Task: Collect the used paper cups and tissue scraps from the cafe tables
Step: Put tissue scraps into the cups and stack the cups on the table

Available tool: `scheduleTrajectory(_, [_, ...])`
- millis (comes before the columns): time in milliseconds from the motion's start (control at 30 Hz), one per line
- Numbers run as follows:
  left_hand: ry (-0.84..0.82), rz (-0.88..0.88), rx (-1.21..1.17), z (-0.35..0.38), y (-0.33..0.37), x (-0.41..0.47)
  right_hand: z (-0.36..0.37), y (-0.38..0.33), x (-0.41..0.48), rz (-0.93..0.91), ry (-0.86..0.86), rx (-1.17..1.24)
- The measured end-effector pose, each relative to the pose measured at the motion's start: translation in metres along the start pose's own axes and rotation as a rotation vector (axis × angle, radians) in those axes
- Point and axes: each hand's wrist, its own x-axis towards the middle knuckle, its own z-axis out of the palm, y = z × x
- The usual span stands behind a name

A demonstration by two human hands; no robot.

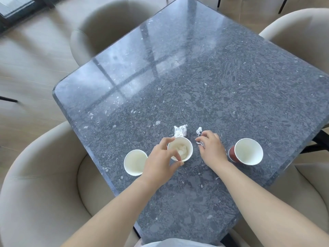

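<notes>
Three used paper cups stand upright in a row near the front edge of a dark grey speckled table [204, 77]. The middle cup [185, 148] is white inside and has crumpled tissue in it. The left hand [159, 158] grips this cup from the left, with the fingers curled around its rim, the forefinger at the far side and the thumb at the near side.

Just beyond the middle cup, touching its far rim, lies the big scrap [180, 131] of white tissue. A small scrap [199, 131] lies to its right, just beside the fingertips of the right hand [211, 148]. That hand rests on the table between the middle cup and the right cup [248, 151], its fingers bent inward and pinching a third scrap [200, 143] against the tabletop.

The right cup is red outside and white inside, and holds nothing. The left cup [135, 162] also holds nothing; it stands close to the table's left edge, near the left wrist.

Beige padded chairs [44, 175] surround the table on a pale wood floor [26, 59].
</notes>
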Motion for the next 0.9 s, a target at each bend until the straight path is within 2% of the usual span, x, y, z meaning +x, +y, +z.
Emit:
scheduleTrajectory(167, [-0.003,-0.005,0.013,0.003,0.0,-0.009,-0.004,-0.009,-0.018,-0.029,-0.042,0.105])
scheduleTrajectory(433, [0.017,-0.009,0.039,0.005,0.002,-0.022,-0.046,-0.053,-0.048,-0.182,0.222,0.313])
scheduleTrajectory(667, [0.008,0.054,0.042,-0.005,-0.002,-0.03,-0.045,-0.068,-0.07,-0.207,0.079,0.401])
scheduleTrajectory(900, [0.046,0.089,0.063,-0.02,-0.012,-0.032,-0.043,-0.065,-0.065,-0.228,0.092,0.474])
